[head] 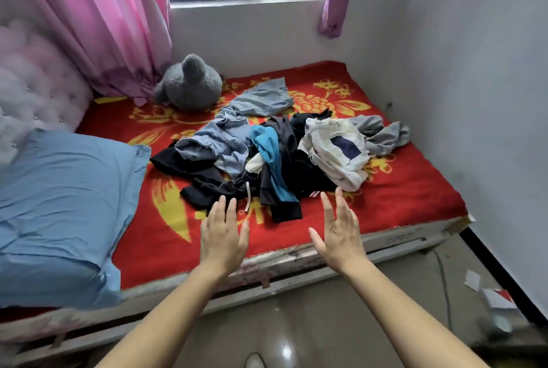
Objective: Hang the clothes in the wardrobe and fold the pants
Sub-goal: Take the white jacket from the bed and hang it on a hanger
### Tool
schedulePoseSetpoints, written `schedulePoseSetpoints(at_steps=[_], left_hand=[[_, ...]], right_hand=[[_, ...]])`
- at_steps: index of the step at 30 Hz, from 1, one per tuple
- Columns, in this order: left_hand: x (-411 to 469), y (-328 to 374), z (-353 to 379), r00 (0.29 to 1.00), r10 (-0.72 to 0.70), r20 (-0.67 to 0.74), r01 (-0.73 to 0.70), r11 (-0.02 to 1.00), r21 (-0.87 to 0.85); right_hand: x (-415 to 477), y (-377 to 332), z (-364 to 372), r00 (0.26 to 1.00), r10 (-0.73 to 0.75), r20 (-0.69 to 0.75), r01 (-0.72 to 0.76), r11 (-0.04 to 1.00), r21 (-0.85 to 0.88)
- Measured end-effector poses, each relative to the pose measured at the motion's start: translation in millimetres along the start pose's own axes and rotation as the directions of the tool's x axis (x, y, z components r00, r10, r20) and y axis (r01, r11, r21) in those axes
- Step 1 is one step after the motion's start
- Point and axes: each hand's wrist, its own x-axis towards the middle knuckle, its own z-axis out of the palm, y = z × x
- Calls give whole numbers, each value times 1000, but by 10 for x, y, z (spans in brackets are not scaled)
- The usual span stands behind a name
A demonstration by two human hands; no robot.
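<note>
A heap of clothes (275, 154) lies in the middle of the bed, on a red blanket with yellow flowers (415, 189). The heap mixes black garments (207, 189), light blue denim pieces (261, 98), a bright blue item (268, 145), a white top with a dark patch (335, 151) and a grey piece (382, 133). My left hand (224, 237) is stretched out flat just in front of the heap's near edge, fingers straight, holding nothing. My right hand (338, 231) is likewise flat and spread, beside the heap's near right side. No wardrobe is in view.
A blue pillow (59, 207) lies at the left of the bed, by a padded pink headboard (32, 80). A grey plush toy (189, 83) sits at the back under pink curtains (103, 18). White walls enclose the back and right. Scraps of paper (486, 293) lie on the floor.
</note>
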Motion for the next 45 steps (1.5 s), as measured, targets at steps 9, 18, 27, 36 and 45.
schedulePoseSetpoints(at_steps=[9, 18, 27, 36, 45], left_hand=[[1393, 781, 401, 987, 137, 89, -140, 990, 25], [2280, 1363, 1123, 990, 71, 121, -88, 985, 147], [3315, 1594, 1604, 966, 77, 245, -128, 972, 198], [4733, 1342, 2671, 875, 40, 482, -167, 960, 224], [4922, 480, 3981, 713, -50, 700, -268, 902, 337]], right_hand=[[887, 806, -165, 977, 213, -21, -213, 977, 7], [2052, 1883, -24, 957, 255, 136, -260, 965, 16], [3261, 2365, 271, 887, 292, 357, -326, 945, 38], [3947, 2495, 1077, 815, 448, 368, -515, 851, 105], [4561, 2514, 2528, 872, 442, 210, -479, 858, 184]])
